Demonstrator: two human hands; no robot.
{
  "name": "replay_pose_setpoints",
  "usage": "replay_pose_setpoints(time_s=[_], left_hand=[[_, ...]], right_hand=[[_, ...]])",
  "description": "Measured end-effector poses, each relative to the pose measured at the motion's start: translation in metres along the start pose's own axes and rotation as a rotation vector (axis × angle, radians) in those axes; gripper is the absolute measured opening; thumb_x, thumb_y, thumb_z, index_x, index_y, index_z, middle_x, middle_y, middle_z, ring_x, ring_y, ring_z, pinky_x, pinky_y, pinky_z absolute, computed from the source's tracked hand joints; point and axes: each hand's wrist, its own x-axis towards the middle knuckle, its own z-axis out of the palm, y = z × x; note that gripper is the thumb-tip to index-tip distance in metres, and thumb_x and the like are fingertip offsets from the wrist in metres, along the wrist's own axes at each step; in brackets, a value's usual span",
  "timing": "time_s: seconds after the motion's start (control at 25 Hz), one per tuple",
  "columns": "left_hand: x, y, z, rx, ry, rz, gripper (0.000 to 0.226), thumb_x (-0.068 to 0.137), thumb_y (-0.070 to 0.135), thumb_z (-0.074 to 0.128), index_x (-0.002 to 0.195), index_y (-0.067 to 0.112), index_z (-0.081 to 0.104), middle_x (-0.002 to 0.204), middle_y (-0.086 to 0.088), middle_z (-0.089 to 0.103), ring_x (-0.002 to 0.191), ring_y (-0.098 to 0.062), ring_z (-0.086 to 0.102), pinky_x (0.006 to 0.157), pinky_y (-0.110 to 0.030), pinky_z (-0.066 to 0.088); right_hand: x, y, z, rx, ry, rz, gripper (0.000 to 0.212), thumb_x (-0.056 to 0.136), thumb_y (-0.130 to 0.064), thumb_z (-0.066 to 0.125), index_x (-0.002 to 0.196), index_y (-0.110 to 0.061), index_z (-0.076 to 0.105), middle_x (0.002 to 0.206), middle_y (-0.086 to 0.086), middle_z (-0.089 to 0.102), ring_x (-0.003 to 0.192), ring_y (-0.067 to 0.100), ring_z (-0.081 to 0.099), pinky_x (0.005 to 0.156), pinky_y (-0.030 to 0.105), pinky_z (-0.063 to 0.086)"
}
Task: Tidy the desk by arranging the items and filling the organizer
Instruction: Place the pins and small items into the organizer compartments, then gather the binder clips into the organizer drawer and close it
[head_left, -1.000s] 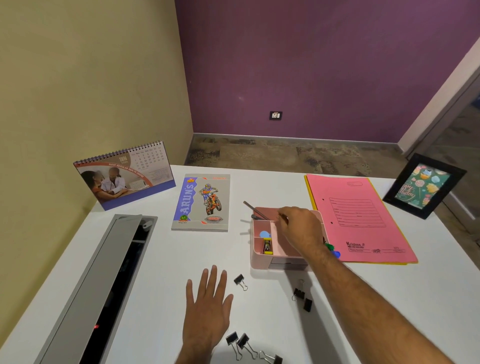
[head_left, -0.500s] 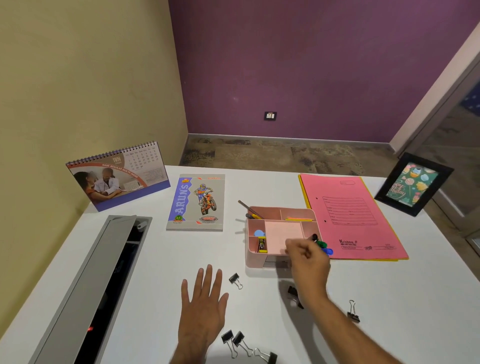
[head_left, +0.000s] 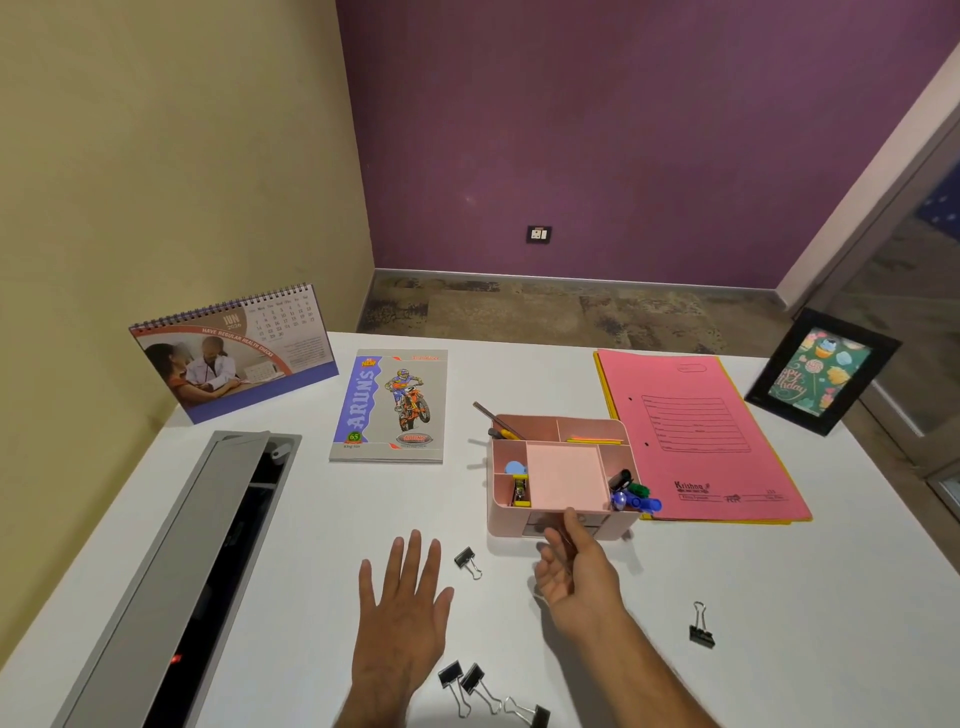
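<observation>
Though pressed flat on the worktop with fingers straight and spread, gripped nothing with the left hand. Left three binder clips loose at the near edge, just right of that wrist; could easily sweep them off with a forearm. Further in, held the right hand at the low front drawer of the pink organizer, fingers loosely curled; could not tell whether pinching anything. Risked shoving the organizer back, tipping the pens leaning from its right compartment onto the pink folder just beside.
</observation>
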Motion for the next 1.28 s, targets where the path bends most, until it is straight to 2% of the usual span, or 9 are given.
replay_pose_setpoints(time_s=[0.28,0.44,0.84,0.92,1.0,1.08,1.12,1.2,1.28], left_hand=[[0.000,-0.001,0.000,-0.005,-0.002,0.002,0.065,0.102,0.050,0.010,0.146,0.019,0.045,0.156,-0.009,0.037,0.143,-0.030,0.036,0.112,-0.063,0.027],[0.000,-0.001,0.001,-0.004,0.001,0.004,0.065,0.102,0.050,0.009,0.147,0.019,0.044,0.156,-0.009,0.037,0.144,-0.030,0.035,0.111,-0.063,0.027],[-0.001,-0.001,0.000,-0.030,-0.042,0.003,0.064,0.102,0.049,0.010,0.146,0.018,0.046,0.155,-0.009,0.039,0.144,-0.027,0.029,0.112,-0.061,0.023],[0.000,-0.002,0.001,-0.043,-0.044,0.003,0.065,0.102,0.049,0.008,0.144,0.019,0.048,0.154,-0.008,0.041,0.143,-0.025,0.028,0.112,-0.059,0.022],[0.001,-0.003,0.002,-0.071,-0.055,0.000,0.066,0.102,0.051,0.006,0.143,0.022,0.049,0.153,-0.005,0.042,0.142,-0.022,0.028,0.112,-0.057,0.020],[-0.001,-0.006,0.000,-0.113,-0.063,0.025,0.066,0.101,0.059,0.007,0.147,0.028,0.042,0.158,0.001,0.033,0.146,-0.017,0.019,0.115,-0.056,0.013],[-0.003,-0.008,0.000,-0.139,-0.033,0.055,0.068,0.098,0.066,0.009,0.152,0.031,0.033,0.162,0.005,0.022,0.149,-0.014,0.009,0.117,-0.054,0.005],[-0.008,-0.015,-0.003,-0.187,-0.039,0.165,0.084,0.090,0.080,0.019,0.157,0.031,0.009,0.164,0.011,-0.002,0.151,-0.008,-0.009,0.119,-0.051,-0.010],[-0.015,-0.021,-0.013,-0.176,-0.077,0.360,0.108,0.078,0.090,0.033,0.157,0.024,0.000,0.164,0.007,-0.010,0.151,-0.012,-0.013,0.119,-0.054,-0.009]], right_hand=[[0.005,0.008,0.004,0.194,-0.069,0.044,0.035,0.084,-0.030,0.073,0.113,-0.013,0.065,0.098,0.006,0.069,0.073,0.015,0.058,0.046,0.022,0.053],[0.003,0.015,-0.002,0.161,-0.062,0.052,0.032,0.081,-0.031,0.075,0.102,-0.010,0.065,0.093,0.005,0.066,0.072,0.015,0.058,0.044,0.022,0.052],[0.000,0.037,-0.036,0.111,-0.039,0.045,0.042,0.075,-0.034,0.079,0.102,-0.005,0.064,0.086,0.008,0.062,0.062,0.014,0.055,0.043,0.023,0.049],[-0.004,0.037,-0.047,-0.040,0.009,-0.105,0.039,0.077,-0.037,0.078,0.098,-0.005,0.066,0.079,0.008,0.063,0.052,0.012,0.049,0.041,0.022,0.040],[-0.009,0.029,-0.068,-0.326,0.155,-0.433,0.038,0.079,-0.042,0.075,0.093,-0.008,0.067,0.081,0.006,0.068,0.057,0.014,0.052,0.050,0.022,0.039],[-0.008,0.014,-0.098,-0.746,0.347,-0.854,0.050,0.075,-0.060,0.063,0.094,-0.014,0.068,0.100,0.008,0.067,0.085,0.021,0.060,0.073,0.026,0.045],[-0.002,0.007,-0.116,-0.965,0.412,-0.983,0.061,0.074,-0.066,0.052,0.103,-0.015,0.068,0.115,0.011,0.062,0.104,0.028,0.057,0.087,0.034,0.044],[0.016,-0.004,-0.148,-1.316,0.497,-0.938,0.083,0.076,-0.075,0.032,0.133,-0.018,0.052,0.148,0.016,0.040,0.137,0.034,0.031,0.108,0.053,0.027],[0.029,-0.007,-0.168,-1.569,0.485,-0.791,0.099,0.077,-0.083,0.011,0.151,-0.020,0.022,0.161,0.015,0.011,0.148,0.032,0.004,0.116,0.054,0.008]])
